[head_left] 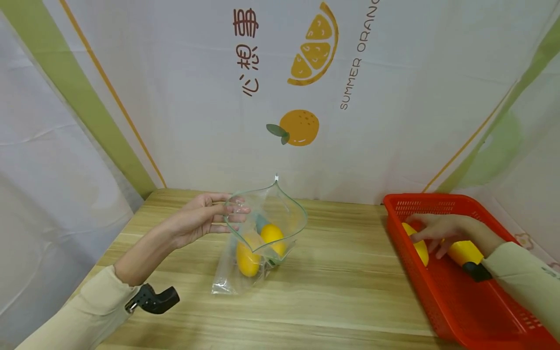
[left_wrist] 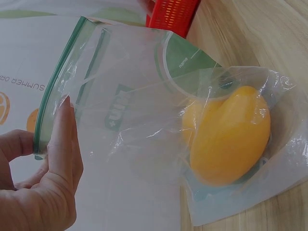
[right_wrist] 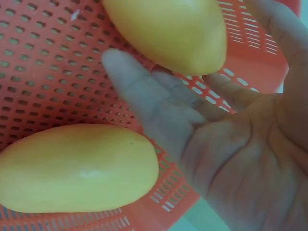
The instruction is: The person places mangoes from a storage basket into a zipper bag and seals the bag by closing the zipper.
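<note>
That mango (head_left: 420, 247) in the red basket (head_left: 485, 311) looks firm and slick — cup its middle — the right hand (head_left: 448, 229) unclenched beside it, gripping nothing, the left hand (head_left: 199, 218) straight-fingered against the zip bag (left_wrist: 139, 144).

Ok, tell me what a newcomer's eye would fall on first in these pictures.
Most likely the bright red basket at the right of the wooden table, with yellow fruits lying in it and the right hand among them. Next would come the clear bag near the table's middle, its green-edged mouth open, more yellow fruit inside and the left hand at its rim. Behind, a printed orange stands out on the pale curtain.
</note>
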A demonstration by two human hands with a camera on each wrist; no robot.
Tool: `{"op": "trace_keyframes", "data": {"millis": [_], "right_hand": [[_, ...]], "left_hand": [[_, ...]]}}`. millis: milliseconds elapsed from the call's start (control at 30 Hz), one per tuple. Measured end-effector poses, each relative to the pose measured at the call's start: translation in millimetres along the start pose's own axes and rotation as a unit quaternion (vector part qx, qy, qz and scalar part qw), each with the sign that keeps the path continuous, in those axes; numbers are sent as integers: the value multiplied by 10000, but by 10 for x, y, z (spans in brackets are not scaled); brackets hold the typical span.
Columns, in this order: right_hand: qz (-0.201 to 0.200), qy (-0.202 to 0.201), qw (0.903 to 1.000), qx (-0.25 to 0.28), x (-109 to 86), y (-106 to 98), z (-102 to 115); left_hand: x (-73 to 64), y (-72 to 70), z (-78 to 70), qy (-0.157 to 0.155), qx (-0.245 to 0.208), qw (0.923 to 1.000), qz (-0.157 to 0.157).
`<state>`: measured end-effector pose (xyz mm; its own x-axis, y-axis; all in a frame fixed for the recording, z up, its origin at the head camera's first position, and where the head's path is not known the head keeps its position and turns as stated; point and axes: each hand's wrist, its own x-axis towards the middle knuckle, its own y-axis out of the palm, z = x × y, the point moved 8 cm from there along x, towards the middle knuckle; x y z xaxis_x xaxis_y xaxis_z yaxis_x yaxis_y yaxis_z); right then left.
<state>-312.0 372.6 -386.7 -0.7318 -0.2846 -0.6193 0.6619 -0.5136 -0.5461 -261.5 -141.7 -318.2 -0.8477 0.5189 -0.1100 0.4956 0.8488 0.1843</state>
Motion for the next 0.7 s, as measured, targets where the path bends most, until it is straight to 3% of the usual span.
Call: {"op": "trace_keyframes", "data": {"millis": [333, 700], "right_hand": [[55, 80, 9994, 336, 90, 106, -91], [30, -137, 9982, 589, 103, 102, -119]], "left_hand": [[12, 16, 1, -39, -12, 10000, -16], [19, 22, 3, -16, -43, 10000, -9]]}}
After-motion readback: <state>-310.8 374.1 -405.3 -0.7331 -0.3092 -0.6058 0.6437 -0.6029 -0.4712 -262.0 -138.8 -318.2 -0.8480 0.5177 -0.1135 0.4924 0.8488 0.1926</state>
